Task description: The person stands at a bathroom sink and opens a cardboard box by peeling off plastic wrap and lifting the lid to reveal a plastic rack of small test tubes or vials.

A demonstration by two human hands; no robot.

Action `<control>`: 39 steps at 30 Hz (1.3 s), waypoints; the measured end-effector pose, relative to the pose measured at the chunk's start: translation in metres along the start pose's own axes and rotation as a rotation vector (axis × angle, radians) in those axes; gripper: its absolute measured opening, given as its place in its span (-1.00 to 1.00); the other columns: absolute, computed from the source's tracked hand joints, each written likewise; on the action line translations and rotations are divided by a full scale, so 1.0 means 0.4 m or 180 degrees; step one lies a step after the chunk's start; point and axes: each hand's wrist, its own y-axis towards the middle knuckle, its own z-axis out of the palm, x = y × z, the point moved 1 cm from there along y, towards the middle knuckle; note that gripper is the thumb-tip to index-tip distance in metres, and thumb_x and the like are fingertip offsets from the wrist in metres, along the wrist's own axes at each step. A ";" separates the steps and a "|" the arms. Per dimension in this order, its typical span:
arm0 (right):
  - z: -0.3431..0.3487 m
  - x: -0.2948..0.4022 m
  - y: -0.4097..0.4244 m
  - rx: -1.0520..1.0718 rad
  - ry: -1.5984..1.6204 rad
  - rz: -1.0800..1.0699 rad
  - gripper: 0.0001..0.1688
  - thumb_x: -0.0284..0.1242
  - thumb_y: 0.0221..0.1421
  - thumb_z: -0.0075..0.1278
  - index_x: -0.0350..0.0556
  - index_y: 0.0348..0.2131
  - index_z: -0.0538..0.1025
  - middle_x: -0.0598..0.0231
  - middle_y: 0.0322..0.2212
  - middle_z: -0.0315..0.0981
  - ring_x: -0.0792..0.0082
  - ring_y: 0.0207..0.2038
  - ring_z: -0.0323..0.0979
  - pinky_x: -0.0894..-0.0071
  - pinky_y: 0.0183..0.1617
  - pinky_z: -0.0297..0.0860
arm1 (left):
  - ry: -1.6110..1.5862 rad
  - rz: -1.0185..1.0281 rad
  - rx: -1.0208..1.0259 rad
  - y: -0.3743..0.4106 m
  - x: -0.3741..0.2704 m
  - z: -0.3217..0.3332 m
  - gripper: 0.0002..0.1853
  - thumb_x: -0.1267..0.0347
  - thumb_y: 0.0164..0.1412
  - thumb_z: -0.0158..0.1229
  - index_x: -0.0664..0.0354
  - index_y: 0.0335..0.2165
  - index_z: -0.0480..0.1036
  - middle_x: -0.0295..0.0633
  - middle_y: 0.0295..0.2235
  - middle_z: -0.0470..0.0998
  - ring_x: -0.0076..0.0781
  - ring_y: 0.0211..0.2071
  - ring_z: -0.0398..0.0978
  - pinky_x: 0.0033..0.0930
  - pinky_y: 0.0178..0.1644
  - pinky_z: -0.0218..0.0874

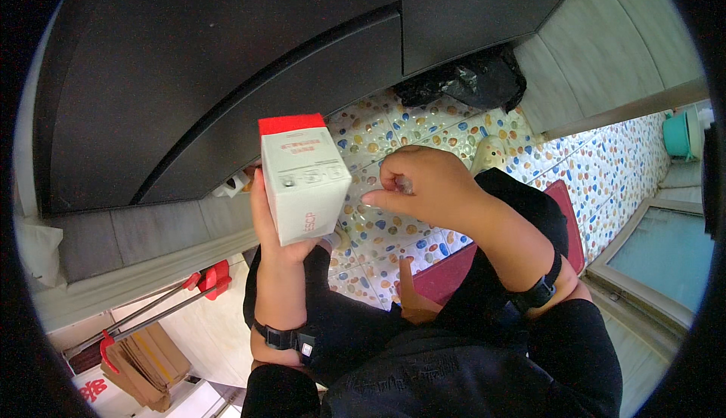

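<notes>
My left hand (283,248) grips a white cardboard box (309,177) with a red top end. It holds the box from below and along its left side, tilted, with printed writing and small pictures on its faces. To the right of the box, apart from it, hovers my right hand (434,188). Its fingers are curled and the thumb points towards the box. A small greyish, shiny patch shows inside the curl; whether it is a held thing or the floor behind cannot be told.
Black cabinet fronts (255,61) rise ahead, with a black plastic bag (476,80) below them on the pebble-patterned floor (368,129). A red mat (448,273) lies by my legs. Flattened cardboard (147,361) and a red-ended metal rack (159,310) stand lower left; a teal bucket (678,134) is far right.
</notes>
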 end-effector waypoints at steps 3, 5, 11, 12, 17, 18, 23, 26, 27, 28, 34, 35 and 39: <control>-0.011 0.013 0.003 0.0022 0.0243 -0.0117 -0.51 -0.20 -0.19 0.26 -0.08 -0.67 0.28 0.27 -0.58 0.31 0.38 -0.50 0.30 0.44 -0.45 0.20 | -0.0694 -0.0567 0.1153 0.013 -0.009 -0.075 -0.34 -0.05 0.18 -0.20 0.23 0.04 0.23 0.08 -0.01 0.32 -0.04 -0.06 0.39 0.00 -0.04 0.30; -0.011 0.009 0.003 -0.0010 0.0358 -0.0283 -0.50 -0.26 -0.19 0.26 -0.08 -0.71 0.23 0.27 -0.57 0.31 0.40 -0.48 0.29 0.46 -0.43 0.18 | -0.0904 -0.0791 0.1025 0.007 0.002 -0.075 -0.29 -0.06 0.16 -0.16 0.32 0.04 0.20 0.11 -0.04 0.33 -0.01 -0.12 0.41 0.01 -0.07 0.32; 0.027 -0.012 0.018 -0.1050 0.0931 -0.1281 -0.56 -0.46 -0.09 0.10 -0.10 -0.79 0.19 0.18 -0.43 0.41 0.34 -0.34 0.37 0.45 -0.27 0.26 | -0.0978 -0.0890 0.1185 0.010 0.032 -0.045 -0.14 -0.12 0.09 -0.08 0.44 0.07 0.09 0.11 -0.12 0.35 0.05 -0.18 0.43 0.03 -0.06 0.32; 0.014 -0.006 0.023 -0.1228 0.0704 -0.1515 -0.57 -0.48 -0.08 0.08 -0.10 -0.79 0.18 0.17 -0.41 0.41 0.33 -0.32 0.38 0.44 -0.24 0.27 | -0.1040 -0.0999 0.1159 0.009 0.037 -0.046 -0.13 -0.13 0.08 -0.08 0.44 0.07 0.09 0.10 -0.12 0.35 0.06 -0.18 0.44 0.03 -0.05 0.31; 0.019 0.017 0.028 -0.1032 0.1652 -0.1420 -0.62 -0.48 0.00 0.01 -0.12 -0.76 0.23 0.22 -0.46 0.41 0.39 -0.36 0.41 0.38 -0.17 0.28 | -0.1476 -0.1330 0.1009 -0.001 0.061 -0.023 -0.12 -0.19 0.07 -0.10 0.35 0.09 0.09 0.11 -0.12 0.36 0.05 -0.18 0.46 0.04 -0.01 0.29; 0.023 0.036 0.016 -0.0705 0.2354 -0.0945 -0.63 -0.47 0.02 0.00 -0.14 -0.74 0.24 0.24 -0.48 0.40 0.42 -0.38 0.41 0.38 -0.20 0.29 | -0.1488 -0.1252 0.0944 -0.003 0.066 -0.012 -0.13 -0.19 0.08 -0.11 0.32 0.09 0.11 0.11 -0.12 0.37 0.03 -0.18 0.46 0.05 -0.01 0.28; 0.042 0.062 0.015 -0.0491 0.2087 -0.0378 -0.80 -0.43 0.07 -0.02 -0.18 -0.52 0.34 0.29 -0.57 0.35 0.50 -0.48 0.38 0.38 -0.36 0.32 | -0.0812 -0.0806 0.0780 0.017 0.074 -0.019 -0.22 -0.21 0.10 -0.19 0.19 0.04 0.23 0.07 -0.15 0.41 -0.08 -0.25 0.48 0.06 0.02 0.24; 0.057 0.065 0.022 -0.0854 0.1260 -0.0539 -0.80 -0.43 0.04 0.00 -0.16 -0.33 0.39 0.27 -0.57 0.34 0.47 -0.50 0.37 0.39 -0.41 0.31 | -0.0766 -0.0604 0.0189 0.011 0.074 0.006 -0.22 -0.21 0.09 -0.19 0.16 0.04 0.24 0.07 -0.16 0.43 -0.12 -0.31 0.49 0.03 0.00 0.26; 0.059 0.071 0.020 -0.0799 0.1157 -0.0515 -0.74 -0.43 0.02 0.00 -0.15 -0.26 0.39 0.26 -0.55 0.34 0.43 -0.51 0.37 0.40 -0.41 0.31 | -0.0860 -0.0637 0.0356 0.008 0.073 0.000 -0.22 -0.21 0.08 -0.18 0.17 0.04 0.24 0.08 -0.17 0.44 -0.12 -0.33 0.49 0.02 0.00 0.26; 0.063 0.071 0.023 -0.0852 0.0990 -0.0579 -0.71 -0.43 0.01 0.01 -0.13 -0.22 0.40 0.26 -0.54 0.34 0.40 -0.51 0.37 0.39 -0.41 0.31 | -0.0953 -0.0669 0.0523 0.005 0.071 -0.012 -0.22 -0.21 0.07 -0.17 0.17 0.04 0.24 0.08 -0.17 0.44 -0.12 -0.35 0.49 0.02 -0.01 0.26; 0.054 0.057 0.028 -0.0626 0.0250 -0.0548 -0.73 -0.43 -0.03 0.03 -0.11 -0.27 0.44 0.20 -0.40 0.34 0.22 -0.39 0.38 0.31 -0.28 0.32 | -0.0904 -0.1066 0.1004 0.011 0.069 -0.042 -0.19 -0.22 0.07 -0.15 0.15 0.08 0.18 0.08 -0.13 0.41 -0.05 -0.31 0.50 0.07 0.00 0.26; 0.058 0.057 0.032 -0.0905 0.0252 -0.0856 -0.76 -0.43 -0.04 0.03 -0.11 -0.30 0.44 0.20 -0.38 0.33 0.20 -0.35 0.36 0.29 -0.24 0.30 | -0.0909 -0.1151 0.1090 0.010 0.068 -0.048 -0.19 -0.22 0.07 -0.15 0.15 0.10 0.16 0.08 -0.12 0.41 -0.03 -0.29 0.49 0.08 0.00 0.26; 0.075 0.055 0.035 -0.1351 0.0468 -0.1507 -0.83 -0.46 -0.07 0.02 -0.12 -0.40 0.41 0.19 -0.30 0.30 0.15 -0.21 0.30 0.22 -0.12 0.24 | -0.0812 -0.0957 0.0743 -0.006 0.075 -0.012 -0.18 -0.21 0.08 -0.16 0.12 0.14 0.10 0.07 -0.05 0.37 -0.04 -0.14 0.44 0.14 0.02 0.23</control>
